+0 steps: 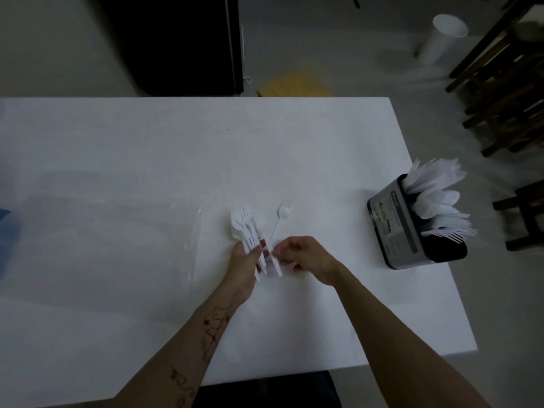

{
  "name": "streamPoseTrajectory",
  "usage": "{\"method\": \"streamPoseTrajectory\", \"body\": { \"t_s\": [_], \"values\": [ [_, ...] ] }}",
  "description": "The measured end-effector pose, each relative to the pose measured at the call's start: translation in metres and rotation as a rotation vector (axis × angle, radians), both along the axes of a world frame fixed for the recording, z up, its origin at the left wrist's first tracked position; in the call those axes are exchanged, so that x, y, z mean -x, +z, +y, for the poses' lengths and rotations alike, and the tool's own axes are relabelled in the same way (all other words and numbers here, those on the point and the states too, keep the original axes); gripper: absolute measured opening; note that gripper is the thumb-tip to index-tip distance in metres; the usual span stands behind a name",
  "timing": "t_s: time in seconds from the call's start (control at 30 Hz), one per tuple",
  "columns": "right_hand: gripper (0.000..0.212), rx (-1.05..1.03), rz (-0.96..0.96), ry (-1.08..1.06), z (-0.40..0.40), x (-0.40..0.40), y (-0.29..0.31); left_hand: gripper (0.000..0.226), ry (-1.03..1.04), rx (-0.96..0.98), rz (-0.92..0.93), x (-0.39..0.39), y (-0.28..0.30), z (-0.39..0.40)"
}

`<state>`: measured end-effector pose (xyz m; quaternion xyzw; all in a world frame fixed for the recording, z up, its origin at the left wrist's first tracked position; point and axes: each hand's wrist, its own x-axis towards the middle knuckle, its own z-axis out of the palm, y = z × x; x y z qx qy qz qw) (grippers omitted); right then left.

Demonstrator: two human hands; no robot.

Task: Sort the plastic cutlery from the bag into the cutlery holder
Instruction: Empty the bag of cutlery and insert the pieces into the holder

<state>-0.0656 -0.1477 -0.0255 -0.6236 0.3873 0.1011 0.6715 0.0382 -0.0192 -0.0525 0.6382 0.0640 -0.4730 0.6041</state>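
My left hand (pixel 246 262) grips a bundle of white plastic forks and spoons (pixel 245 223) by the handles, heads pointing away from me. My right hand (pixel 303 254) is just right of it, fingers pinched on the handle of a single white plastic fork (pixel 283 214) whose tines point up and to the right. The dark cutlery holder (pixel 394 228) stands near the table's right edge, its compartments filled with several white knives, spoons and forks (pixel 435 201). A clear plastic bag (pixel 117 231) lies flat on the table to the left of my hands.
The white table (pixel 206 148) ends close to the right of the holder. Beyond it on the floor are a white roll (pixel 438 39), dark wooden furniture (pixel 506 92), a black cabinet (pixel 176 42) and something yellow (pixel 294 85).
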Motion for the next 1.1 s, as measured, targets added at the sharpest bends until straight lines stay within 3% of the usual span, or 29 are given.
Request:
{"method": "streamPoseTrajectory", "body": {
  "t_s": [0.2,0.37,0.5,0.57,0.67,0.77,0.87,1.1],
  "values": [
    [0.013,0.087,0.081,0.068,0.004,-0.013,-0.003,0.026,0.038,0.034,0.047,0.0,-0.003,0.003],
    [0.04,0.463,0.24,-0.349,-0.016,-0.046,-0.02,0.019,-0.008,0.009,0.048,-0.003,-0.001,0.014],
    [0.069,0.651,0.342,-0.23,-0.02,-0.071,-0.017,0.013,-0.094,-0.02,-0.016,-0.001,0.003,0.025],
    [0.063,0.674,0.36,-0.21,-0.021,-0.075,-0.02,0.019,-0.109,-0.027,-0.035,-0.001,0.003,0.029],
    [0.036,0.544,0.26,-0.323,-0.027,-0.069,-0.023,0.019,-0.112,-0.028,-0.047,-0.003,0.002,0.032],
    [0.014,0.224,0.113,-0.402,-0.029,-0.052,-0.015,0.016,-0.104,-0.018,-0.063,-0.004,0.005,0.03],
    [0.013,-0.029,0.038,-0.305,-0.022,-0.033,0.001,0.018,-0.13,0.002,-0.072,0.0,0.011,0.024],
    [0.009,0.086,0.002,-0.359,-0.024,0.001,0.037,0.027,-0.267,0.021,-0.151,0.021,0.04,0.002]
  ]
}}
